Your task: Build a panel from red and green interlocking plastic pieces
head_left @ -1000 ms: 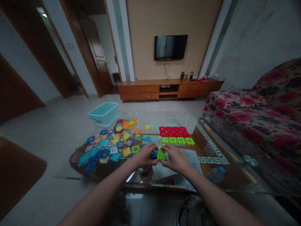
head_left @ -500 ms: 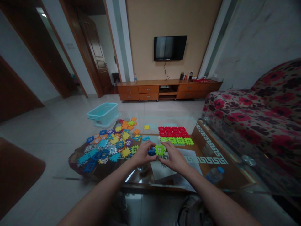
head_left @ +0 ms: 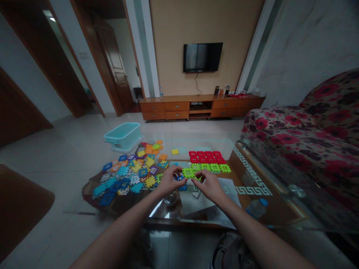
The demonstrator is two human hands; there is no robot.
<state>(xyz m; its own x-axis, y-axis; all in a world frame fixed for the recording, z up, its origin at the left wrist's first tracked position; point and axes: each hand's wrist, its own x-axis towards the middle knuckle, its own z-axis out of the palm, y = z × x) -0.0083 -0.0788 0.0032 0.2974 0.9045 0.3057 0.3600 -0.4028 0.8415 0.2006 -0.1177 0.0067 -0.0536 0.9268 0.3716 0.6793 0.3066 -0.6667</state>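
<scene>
Centrally, the left hand (head_left: 169, 182) curls closed around a blue plastic tile (head_left: 178, 177); the right hand (head_left: 209, 185) pinches a lime-green plastic tile (head_left: 188, 172); red plastic tiles (head_left: 205, 157) lie in rows just beyond.

The only view looks from the person's head, forward and down across the table (head_left: 179, 223). It sits close above the left hand (head_left: 169, 182) and right hand (head_left: 209, 185), reaching to the far wall (head_left: 168, 56).
</scene>
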